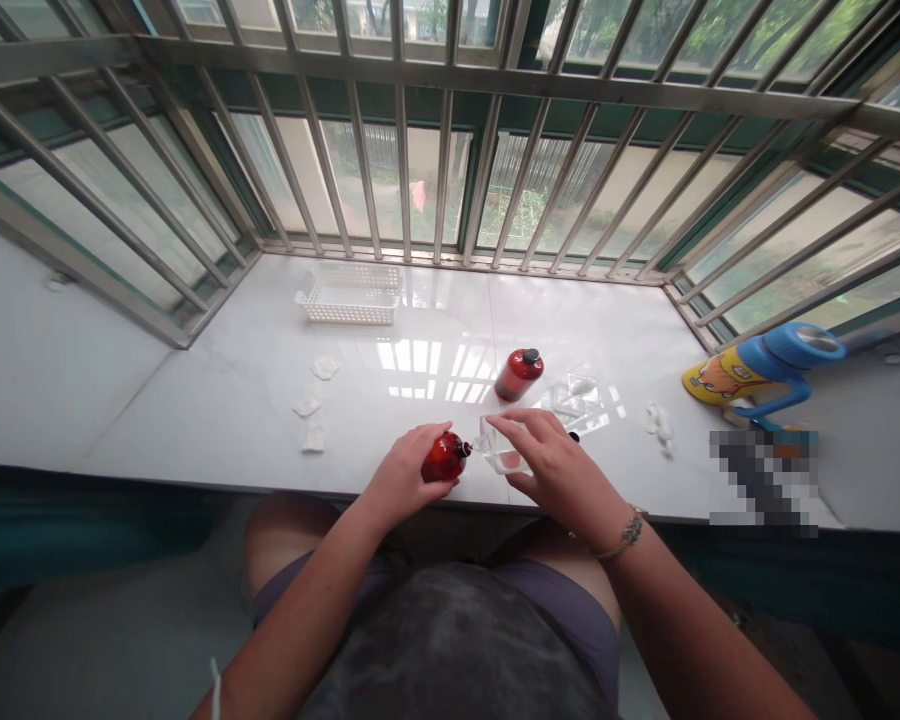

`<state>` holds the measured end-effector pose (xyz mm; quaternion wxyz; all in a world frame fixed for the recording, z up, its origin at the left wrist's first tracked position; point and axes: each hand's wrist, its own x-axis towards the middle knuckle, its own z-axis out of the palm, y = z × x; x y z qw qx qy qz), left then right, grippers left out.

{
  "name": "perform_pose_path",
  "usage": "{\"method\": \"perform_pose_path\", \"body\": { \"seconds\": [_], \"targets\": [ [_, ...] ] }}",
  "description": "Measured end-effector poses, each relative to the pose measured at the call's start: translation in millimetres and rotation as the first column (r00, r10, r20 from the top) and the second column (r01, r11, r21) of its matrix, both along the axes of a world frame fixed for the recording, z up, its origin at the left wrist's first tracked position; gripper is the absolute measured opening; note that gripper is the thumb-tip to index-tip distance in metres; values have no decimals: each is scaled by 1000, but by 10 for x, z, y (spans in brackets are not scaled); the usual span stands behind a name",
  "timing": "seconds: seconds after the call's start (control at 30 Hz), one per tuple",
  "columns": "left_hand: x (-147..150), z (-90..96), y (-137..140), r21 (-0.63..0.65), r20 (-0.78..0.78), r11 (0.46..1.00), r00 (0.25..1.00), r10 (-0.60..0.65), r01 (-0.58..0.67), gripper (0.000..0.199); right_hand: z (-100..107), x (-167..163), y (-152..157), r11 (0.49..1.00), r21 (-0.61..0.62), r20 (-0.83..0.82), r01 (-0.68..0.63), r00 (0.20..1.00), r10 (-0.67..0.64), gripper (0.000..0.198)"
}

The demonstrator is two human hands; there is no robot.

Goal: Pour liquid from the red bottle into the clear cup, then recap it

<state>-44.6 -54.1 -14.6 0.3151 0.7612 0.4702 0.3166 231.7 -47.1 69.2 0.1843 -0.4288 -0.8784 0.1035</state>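
My left hand [412, 470] is closed around a red-brown see-through bottle [442, 458], whose uncapped neck points right. My right hand [544, 450] grips a clear bottle [502, 455] tilted on its side, its narrow neck at the mouth of the red-brown one. The two necks meet or nearly meet; I cannot tell whether they touch. Some liquid seems to lie in the clear bottle. Just beyond my right hand stands a second red-brown bottle [519, 375] with a black cap. A small black piece [574, 437] shows partly behind my right hand.
A white perforated basket [351, 312] sits at the back left. Several crumpled white tissues [313, 438] lie at left, another tissue [658, 425] at right. Clear packaging [576, 397] lies past the capped bottle. A blue-and-yellow flask [757, 365] stands far right. Metal bars [450, 170] line the window.
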Motion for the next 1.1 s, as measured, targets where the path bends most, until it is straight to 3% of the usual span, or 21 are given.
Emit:
{"method": "perform_pose_path", "body": {
  "seconds": [0.67, 1.1],
  "targets": [
    [-16, -2, 7, -12, 28, 1000, 1000, 10, -10, 85, 52, -43, 27, 999, 29, 31, -24, 999, 23, 80],
    [-22, -2, 5, -12, 39, 1000, 999, 23, -23, 83, 144, -74, 62, 999, 31, 42, -32, 999, 31, 90]
  ]
}}
